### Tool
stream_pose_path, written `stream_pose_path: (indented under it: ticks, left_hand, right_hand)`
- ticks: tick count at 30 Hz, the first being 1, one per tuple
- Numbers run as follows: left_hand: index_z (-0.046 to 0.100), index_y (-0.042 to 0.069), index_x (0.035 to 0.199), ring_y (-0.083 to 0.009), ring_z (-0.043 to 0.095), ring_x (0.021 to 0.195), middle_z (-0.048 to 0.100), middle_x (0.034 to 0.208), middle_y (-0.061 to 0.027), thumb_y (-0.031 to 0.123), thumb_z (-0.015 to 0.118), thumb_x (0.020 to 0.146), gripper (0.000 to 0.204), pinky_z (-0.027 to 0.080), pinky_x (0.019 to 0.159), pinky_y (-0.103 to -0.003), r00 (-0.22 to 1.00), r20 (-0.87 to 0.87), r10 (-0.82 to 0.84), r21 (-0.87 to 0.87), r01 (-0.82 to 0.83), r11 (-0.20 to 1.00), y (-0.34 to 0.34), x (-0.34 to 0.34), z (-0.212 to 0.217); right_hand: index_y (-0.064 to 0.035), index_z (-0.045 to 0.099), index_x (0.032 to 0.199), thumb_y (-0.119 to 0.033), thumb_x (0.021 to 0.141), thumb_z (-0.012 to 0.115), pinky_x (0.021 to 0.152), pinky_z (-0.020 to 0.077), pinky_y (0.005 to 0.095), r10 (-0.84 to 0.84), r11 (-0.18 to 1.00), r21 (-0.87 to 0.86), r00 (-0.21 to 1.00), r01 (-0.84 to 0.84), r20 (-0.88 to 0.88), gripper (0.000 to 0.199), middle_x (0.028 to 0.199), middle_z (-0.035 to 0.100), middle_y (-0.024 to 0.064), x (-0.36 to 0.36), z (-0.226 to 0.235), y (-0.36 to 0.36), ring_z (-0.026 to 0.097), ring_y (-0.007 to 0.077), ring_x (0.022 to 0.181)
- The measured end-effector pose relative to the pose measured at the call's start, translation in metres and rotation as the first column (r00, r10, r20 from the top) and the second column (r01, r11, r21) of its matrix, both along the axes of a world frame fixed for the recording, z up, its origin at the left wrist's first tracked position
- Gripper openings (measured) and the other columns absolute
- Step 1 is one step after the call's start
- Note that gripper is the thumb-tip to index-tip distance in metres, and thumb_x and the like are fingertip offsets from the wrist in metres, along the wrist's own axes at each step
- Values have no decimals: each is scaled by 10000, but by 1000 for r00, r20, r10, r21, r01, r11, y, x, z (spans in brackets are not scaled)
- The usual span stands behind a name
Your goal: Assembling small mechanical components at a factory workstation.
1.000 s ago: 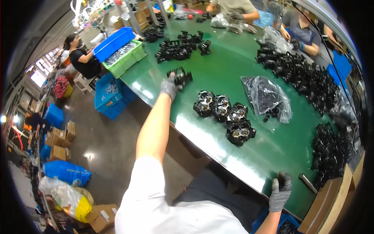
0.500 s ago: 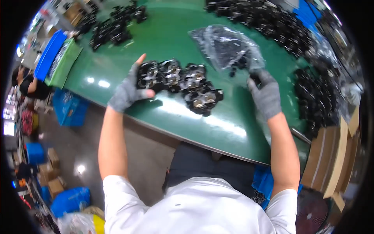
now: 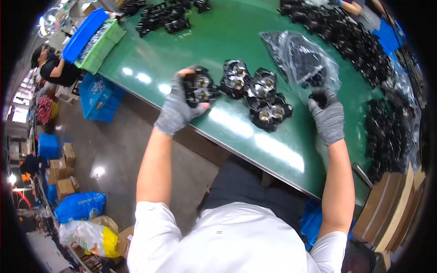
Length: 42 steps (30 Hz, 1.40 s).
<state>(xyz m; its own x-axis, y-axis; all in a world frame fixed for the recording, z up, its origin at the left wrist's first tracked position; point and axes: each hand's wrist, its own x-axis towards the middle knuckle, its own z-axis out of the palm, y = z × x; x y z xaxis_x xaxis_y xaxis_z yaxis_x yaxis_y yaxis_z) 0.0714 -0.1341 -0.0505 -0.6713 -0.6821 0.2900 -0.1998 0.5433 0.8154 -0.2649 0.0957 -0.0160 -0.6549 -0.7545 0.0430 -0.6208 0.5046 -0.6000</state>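
Note:
My left hand, in a grey glove, grips a black metal part with two brass-lined bores near the front edge of the green table. Right of it, several similar black parts lie in a cluster. My right hand, also gloved, is closed on a small black piece at the mouth of a clear plastic bag of small black parts.
Heaps of black parts lie along the right side and far edge, and at the far left. Blue and green crates stand at the table's left end. A seated person works beyond. Cardboard boxes stand at the right.
My left hand has closed on the leftmost black part and drawn it away from the cluster. My right hand stays at the bag's mouth, holding a small black piece.

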Motion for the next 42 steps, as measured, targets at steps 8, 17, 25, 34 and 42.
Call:
stream_pose_path:
  ticks: [8,17,25,34,42]
  left_hand:
    - [368,67,1511,-270,565,1289,528,1438,-160,151,909,749,938,488,1079,-403,836,-538,-106,281,296,913,88,16,23]
    - [528,36,1394,-206,628,1171,625,1280,-122,89,758,903,545,517,1005,-330,859,-437,-267,448,465,764,161,-95,16]
    - [649,35,1199,-139,669,1011,688,1068,-62,-12,661,929,275,546,912,-284,935,-225,-275,305,336,891,177,-134,-3]
    - [654,50,1162,-148,646,883,668,1024,-63,53,630,947,216,543,796,-280,935,-266,-234,245,301,922,191,-138,11]
    - [631,21,1175,-162,631,957,656,1041,-80,29,593,935,243,510,879,-294,939,-247,-238,349,315,882,190,-131,15]
  right_hand:
    - [-6,655,1179,-131,891,733,770,575,346,297,853,-498,640,156,709,323,1057,687,138,29,17,60,675,214,885]
    - [-6,657,1220,-113,887,724,800,567,333,377,772,-570,520,281,767,356,1067,689,136,60,0,91,677,213,892]
    - [-24,685,1205,-135,883,744,829,554,305,54,906,-349,751,241,658,346,1047,703,94,50,-3,134,664,166,910]
    - [-45,719,1100,-106,872,768,869,560,298,145,951,-309,885,-1,443,241,1022,721,59,49,-4,160,674,149,929]
    - [-64,734,1096,-73,878,755,921,556,324,236,923,-355,946,-147,224,220,1055,722,57,60,-13,154,679,169,972]
